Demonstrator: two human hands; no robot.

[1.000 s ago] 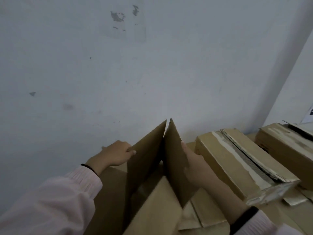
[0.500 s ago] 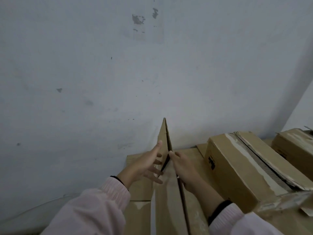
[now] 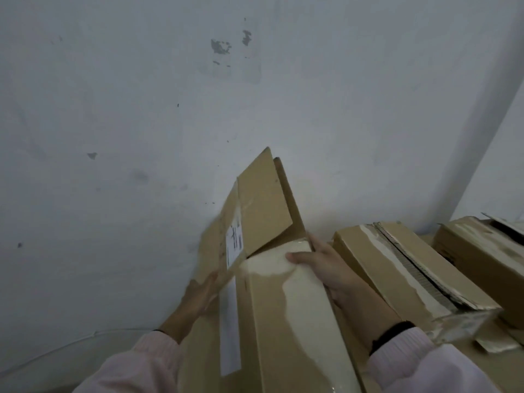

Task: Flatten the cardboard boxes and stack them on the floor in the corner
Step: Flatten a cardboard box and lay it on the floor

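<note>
Nearest, pink sleeves (image 3: 419,361) at both bottom corners. Between them, the collapsed box (image 3: 283,307) lying long and nearly flat, flaps (image 3: 263,205) rising at the far end. Left hand (image 3: 198,299) pressed flat and open against its left face; right hand (image 3: 329,268) curled over the taped top edge, gripping it. Best done, probably, by squeezing both faces together along the creases and folding those flaps down before lowering. Right of it, a torn box (image 3: 402,273) and another box (image 3: 482,248), both unflattened, on cardboard sheets. Beyond, a scuffed white wall (image 3: 141,109), the corner far right.
</note>
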